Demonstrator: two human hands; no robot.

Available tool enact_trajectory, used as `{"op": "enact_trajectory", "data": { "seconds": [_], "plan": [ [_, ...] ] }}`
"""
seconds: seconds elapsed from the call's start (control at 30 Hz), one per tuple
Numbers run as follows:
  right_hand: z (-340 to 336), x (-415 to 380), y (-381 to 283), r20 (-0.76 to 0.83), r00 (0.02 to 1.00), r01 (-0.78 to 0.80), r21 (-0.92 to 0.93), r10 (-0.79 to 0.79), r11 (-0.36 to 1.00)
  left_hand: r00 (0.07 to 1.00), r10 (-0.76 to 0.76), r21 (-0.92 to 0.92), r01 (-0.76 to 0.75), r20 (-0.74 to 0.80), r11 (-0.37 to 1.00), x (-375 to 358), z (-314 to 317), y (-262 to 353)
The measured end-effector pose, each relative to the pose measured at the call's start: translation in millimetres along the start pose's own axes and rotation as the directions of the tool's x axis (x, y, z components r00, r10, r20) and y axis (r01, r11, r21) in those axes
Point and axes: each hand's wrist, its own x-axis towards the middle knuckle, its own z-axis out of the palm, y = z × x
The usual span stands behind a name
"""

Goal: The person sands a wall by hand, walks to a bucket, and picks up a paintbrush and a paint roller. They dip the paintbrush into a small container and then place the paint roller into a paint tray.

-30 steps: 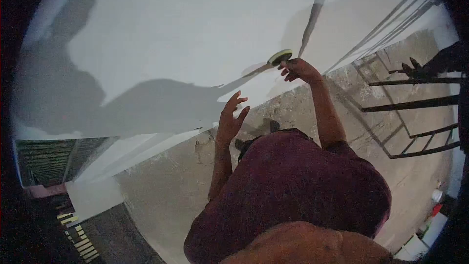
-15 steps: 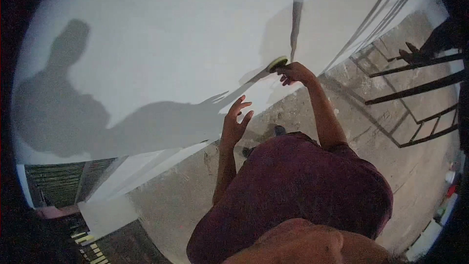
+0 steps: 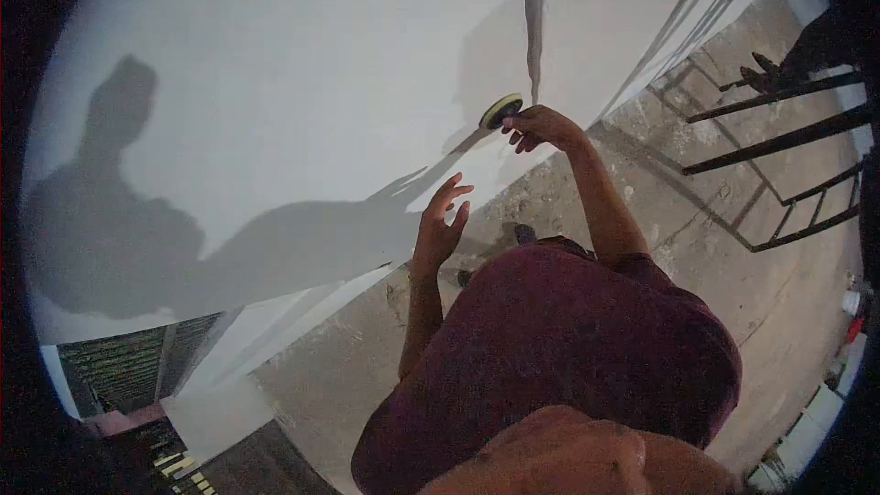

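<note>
My right hand (image 3: 543, 128) grips a round sanding pad (image 3: 501, 112), black on the back with a pale yellow-green edge. The fingers pinch its near side, and the pad stands close against the white wall (image 3: 302, 82). Lower and to the left, my left hand (image 3: 442, 225) is raised in front of the wall's foot, its fingers apart and curved, holding nothing. Shadows of my body and arm fall across the wall.
A dark metal ladder or frame (image 3: 779, 139) stands at the right, casting barred shadows on the worn concrete floor (image 3: 632, 192). A shuttered opening (image 3: 115, 368) is at the lower left. Small items, one a red object (image 3: 854, 328), line the far right edge.
The view has shifted a little. My right hand has tilted the pad, so more of its black back shows, and it appears slightly farther left and up. My left hand stays raised and open.
</note>
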Motion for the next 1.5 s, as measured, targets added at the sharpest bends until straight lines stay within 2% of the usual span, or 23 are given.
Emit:
{"op": "enact_trajectory", "data": {
  "seconds": [0.03, 0.17, 0.23, 0.3, 0.37, 0.5, 0.53, 0.57, 0.63, 0.7, 0.73, 0.87, 0.93, 0.97, 1.03, 1.07, 1.1, 1.17, 1.2, 1.27, 1.37, 1.43, 1.5],
  "plan": [
    [-1.8, 2.6, 0.4, -0.021, 0.999, -0.029, -0.088, 0.027, 0.996, 1.0, 0.005, 0.001, -0.005, -0.003, 1.0, 0.6, 0.1, -0.7],
    [1.4, 7.0, 2.3, -0.025, 0.997, -0.072, -0.216, 0.069, 0.974, 1.0, 0.014, -0.007, -0.014, -0.016, 1.0, 1.8, -3.7, 0.1],
    [7.5, -14.3, -11.7, 0.017, 0.998, 0.06, 0.143, -0.063, 0.988, 1.0, -0.017, -0.026, 0.017, -0.004, 1.0, 1.7, -1.7, 2.8],
    [1.4, -3.1, -0.8, 0.035, 0.998, 0.049, 0.189, -0.057, 0.981, 1.0, 0.001, -0.004, -0.001, -0.012, 1.0, 3.1, -1.2, -2.1],
    [-3.7, 5.4, 0.9, 0.009, 0.997, -0.079, -0.221, 0.083, 0.972, 1.0, -0.012, -0.024, 0.011, -0.013, 1.0, 3.7, -1.6, -1.2],
    [-3.7, 3.0, 0.4, -0.025, 0.994, -0.11, -0.307, 0.108, 0.945, 0.999, -0.031, -0.052, 0.029, -0.027, 0.998, 3.9, -1.7, 1.6],
    [-1.8, -5.0, -3.5, 0.033, 0.999, -0.002, -0.091, 0.005, 0.996, 0.999, -0.036, -0.052, 0.034, -0.036, 0.998, 4.4, -3.3, 2.3],
    [-0.3, -10.5, -5.9, 0.067, 0.992, 0.094, 0.136, -0.104, 0.986, 1.0, -0.015, -0.032, 0.014, -0.027, 0.999, 5.2, -4.5, 2.9],
    [-3.2, -4.7, -1.3, 0.08, 0.994, 0.054, 0.177, -0.069, 0.983, 1.0, -0.001, -0.015, 0.0, -0.014, 1.0, 3.5, -5.3, 4.7],
    [-10.4, 0.6, 0.2, 0.005, 0.996, -0.088, -0.078, 0.089, 0.993, 1.0, 0.013, -0.006, -0.013, 0.01, 1.0, 4.8, -6.2, 7.1],
    [-16.1, 5.3, 9.5, 0.013, 0.999, -0.03, -0.19, 0.033, 0.981, 1.0, 0.013, -0.005, -0.013, 0.008, 1.0, 3.3, -5.7, 7.1],
    [-11.4, 2.2, 3.3, -0.048, 0.993, -0.118, -0.248, 0.11, 0.961, 1.0, -0.005, -0.016, 0.005, -0.006, 1.0, 3.5, -6.4, 11.3],
    [-8.9, -6.2, 3.3, 0.037, 0.996, 0.075, 0.178, -0.083, 0.981, 1.0, -0.026, -0.035, 0.026, 0.0, 0.999, 1.0, -2.1, 9.1],
    [-9.6, -8.4, 2.8, 0.037, 0.996, 0.067, 0.18, -0.075, 0.981, 1.0, -0.014, -0.035, 0.014, 0.0, 0.999, 1.8, -1.1, 7.6],
    [-5.9, 1.2, -0.8, 0.051, 0.998, 0.045, 0.038, -0.047, 0.998, 1.0, 0.002, -0.039, -0.002, 0.0, 0.999, 3.0, -6.4, -3.9],
    [-5.5, 3.9, -3.5, -0.003, 1.0, -0.017, -0.109, 0.017, 0.994, 1.0, -0.009, -0.035, 0.009, 0.01, 0.999, 3.4, -5.7, -4.8],
    [-7.3, 10.3, 0.5, -0.002, 1.0, -0.015, -0.109, 0.015, 0.994, 1.0, -0.02, -0.032, 0.02, 0.021, 0.999, 3.7, -6.1, -5.0],
    [-11.8, 21.9, 15.9, -0.048, 0.995, -0.101, -0.257, 0.091, 0.961, 1.0, -0.014, -0.039, 0.015, 0.02, 0.999, 2.7, -8.8, 0.6],
    [-10.1, 18.4, 12.5, -0.048, 0.994, -0.103, -0.258, 0.094, 0.961, 1.0, -0.01, -0.048, 0.011, 0.02, 0.999, 2.8, -9.3, 2.6],
    [-1.4, 5.4, 0.3, 0.01, 0.997, 0.075, -0.005, -0.075, 0.997, 1.0, -0.017, -0.057, 0.018, 0.021, 0.998, 4.1, -8.5, -1.0],
    [-0.7, 6.5, -0.6, -0.023, 0.999, 0.044, 0.029, -0.044, 0.999, 1.0, -0.024, -0.079, 0.026, 0.02, 0.997, 2.1, -6.1, -3.4],
    [-7.9, 15.0, 8.1, 0.001, 0.999, 0.049, -0.041, -0.049, 0.998, 1.0, -0.015, -0.092, 0.016, 0.011, 0.996, 3.3, -5.9, -4.6],
    [-9.7, 23.7, 8.5, -0.147, 0.98, -0.183, -0.376, 0.137, 0.908, 1.0, 0.013, -0.056, -0.013, -0.009, 0.998, 2.7, -5.2, -5.7]
  ]
}}
